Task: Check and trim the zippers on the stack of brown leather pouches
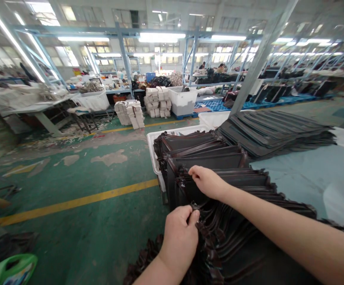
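Note:
Stacked black panels [207, 162] with frayed, brownish edges and corners stand and lean in rows before me. My left hand [182, 229] is closed in a pinch on the corner of one black panel, at the near left edge of the row. Farther along, my right hand [206, 181] has its fingers closed at the upper edge of another black panel. The fingertips partly hide what each hand grips. Below my left hand, many bunched panel edges [210, 241] hang together.
A white bin [151, 146] has its rim showing behind the panels. Flat dark sheets [275, 130] are piled at the right, by a slanting metal post [262, 59]. Bundled white pieces [157, 102] stand across the green floor [101, 233]. A green container [10, 269] is at lower left.

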A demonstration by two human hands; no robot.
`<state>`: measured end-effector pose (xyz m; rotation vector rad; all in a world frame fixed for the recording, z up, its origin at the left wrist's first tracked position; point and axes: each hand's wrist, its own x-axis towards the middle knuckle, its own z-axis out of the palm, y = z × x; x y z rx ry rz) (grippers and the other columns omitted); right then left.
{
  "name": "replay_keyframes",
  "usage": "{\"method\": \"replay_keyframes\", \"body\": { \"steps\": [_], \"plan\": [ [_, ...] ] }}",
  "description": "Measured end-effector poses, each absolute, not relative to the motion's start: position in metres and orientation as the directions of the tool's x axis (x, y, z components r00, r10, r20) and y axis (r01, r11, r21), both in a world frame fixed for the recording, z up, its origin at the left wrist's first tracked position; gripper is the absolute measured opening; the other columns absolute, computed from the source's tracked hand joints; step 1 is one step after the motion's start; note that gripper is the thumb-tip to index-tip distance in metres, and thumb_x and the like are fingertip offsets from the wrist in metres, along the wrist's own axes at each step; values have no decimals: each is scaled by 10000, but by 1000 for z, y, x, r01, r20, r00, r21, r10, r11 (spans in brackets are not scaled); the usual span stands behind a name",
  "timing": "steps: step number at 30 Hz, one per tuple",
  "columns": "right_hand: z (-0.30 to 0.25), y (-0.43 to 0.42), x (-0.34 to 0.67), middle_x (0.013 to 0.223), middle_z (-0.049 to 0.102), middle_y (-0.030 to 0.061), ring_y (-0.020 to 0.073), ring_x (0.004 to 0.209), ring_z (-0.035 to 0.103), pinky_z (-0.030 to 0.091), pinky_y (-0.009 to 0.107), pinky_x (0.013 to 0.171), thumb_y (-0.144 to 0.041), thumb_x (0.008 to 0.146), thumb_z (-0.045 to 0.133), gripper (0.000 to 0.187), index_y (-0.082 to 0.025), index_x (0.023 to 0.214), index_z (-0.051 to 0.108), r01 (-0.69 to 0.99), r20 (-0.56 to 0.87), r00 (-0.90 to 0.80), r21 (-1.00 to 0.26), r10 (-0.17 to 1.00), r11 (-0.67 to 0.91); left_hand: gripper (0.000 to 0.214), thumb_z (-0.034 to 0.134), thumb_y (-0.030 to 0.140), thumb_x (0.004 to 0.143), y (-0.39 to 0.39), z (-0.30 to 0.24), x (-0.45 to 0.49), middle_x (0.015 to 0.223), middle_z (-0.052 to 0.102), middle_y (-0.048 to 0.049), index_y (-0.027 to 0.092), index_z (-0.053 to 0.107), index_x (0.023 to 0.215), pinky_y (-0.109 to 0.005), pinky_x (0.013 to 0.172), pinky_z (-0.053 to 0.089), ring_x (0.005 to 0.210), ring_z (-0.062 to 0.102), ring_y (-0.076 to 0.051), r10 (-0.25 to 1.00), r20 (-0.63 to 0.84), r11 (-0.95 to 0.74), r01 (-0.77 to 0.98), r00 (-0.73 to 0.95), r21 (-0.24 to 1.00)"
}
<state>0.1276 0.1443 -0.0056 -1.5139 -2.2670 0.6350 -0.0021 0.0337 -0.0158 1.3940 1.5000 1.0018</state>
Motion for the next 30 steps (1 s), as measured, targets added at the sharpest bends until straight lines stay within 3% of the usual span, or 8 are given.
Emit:
{"method": "replay_keyframes", "body": {
  "steps": [2, 4, 8, 11, 15, 20, 25, 30],
  "plan": [
    [-11, 137, 128, 873, 574, 68, 174, 889, 478, 354, 291, 831, -101, 746, 452, 163, -154, 824, 585, 791, 110, -481, -374, 870, 485, 151, 591, 271, 678, 40, -16, -7, 655, 520, -11, 183, 570, 558, -248, 632, 329, 657, 467, -154, 993, 53, -9, 375, -108, 927],
    [-13, 129, 127, 900, 571, 77, 187, 916, 461, 342, 302, 849, -144, 765, 472, 143, -154, 840, 594, 793, 124, -536, -266, 835, 548, 115, 646, 272, 626, 49, -19, -11, 788, 570, -37, 189, 621, 701, -257, 708, 346, 764, 502, -182, 976, 75, -11, 294, -206, 956],
    [-11, 120, 126, 924, 574, 80, 200, 935, 449, 335, 315, 842, -169, 750, 519, 165, -153, 906, 572, 830, 101, -510, -202, 854, 520, 218, 564, 343, 698, 68, -33, -16, 759, 603, -46, 164, 626, 808, -251, 656, 373, 716, 524, -170, 954, -164, 170, -1, -251, 986],
    [-9, 119, 125, 925, 580, 75, 235, 965, 430, 317, 365, 836, -218, 733, 555, 164, -176, 891, 567, 870, 91, -457, -158, 885, 466, 201, 574, 298, 680, 72, -40, -16, 682, 587, -18, 149, 618, 807, -229, 581, 365, 597, 494, -126, 930, -272, 259, -87, -247, 962],
    [-11, 120, 125, 971, 559, 84, 236, 975, 427, 327, 359, 827, -245, 708, 581, 268, -168, 960, 534, 884, 93, -416, -192, 904, 427, 219, 621, 227, 616, 70, -41, -12, 657, 570, -2, 135, 591, 812, -218, 561, 366, 561, 481, -101, 922, -329, 294, -182, -206, 938],
    [-14, 118, 128, 956, 531, 90, 219, 957, 433, 344, 322, 830, -216, 683, 590, 274, -151, 940, 521, 872, 107, -409, -246, 906, 423, 189, 634, 277, 623, 66, -36, -8, 563, 529, 24, 139, 557, 725, -215, 522, 344, 516, 459, -96, 917, -366, 331, -213, -157, 919],
    [-13, 115, 130, 925, 522, 86, 209, 922, 437, 351, 305, 822, -183, 688, 573, 219, -144, 899, 526, 863, 161, -399, -268, 903, 429, 283, 667, 385, 602, 72, -29, -10, 583, 584, -8, 124, 620, 701, -249, 580, 377, 568, 515, -136, 940, -323, 342, -269, 112, 901],
    [-7, 108, 130, 896, 538, 82, 221, 932, 435, 345, 323, 807, -205, 707, 566, 167, -166, 869, 561, 871, 159, -394, -251, 905, 423, 315, 697, 381, 552, 87, -31, -6, 533, 573, -18, 96, 642, 674, -257, 548, 370, 541, 518, -153, 940, -341, 332, -274, 15, 903]
  ]
}}
